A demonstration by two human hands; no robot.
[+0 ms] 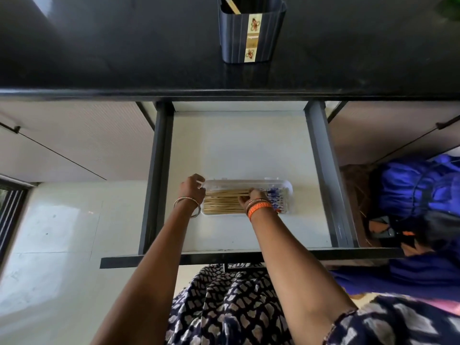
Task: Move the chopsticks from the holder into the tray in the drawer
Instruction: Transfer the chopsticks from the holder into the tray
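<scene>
My right hand (251, 199) presses flat on chopsticks (224, 202) in the tray (286, 188); left hand (191, 190) grips its nine-o'clock end. Holder (251, 33), twelve o'clock, retains some: nearly done.

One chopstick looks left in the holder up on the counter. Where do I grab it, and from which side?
Take the chopstick by its exposed upper end, coming down from above. It leans inside the dark holder, whose walls hide the lower shaft, so only the open top gives access. Pinch and lift along its lean. Both the left hand and right hand are at the tray now.
</scene>
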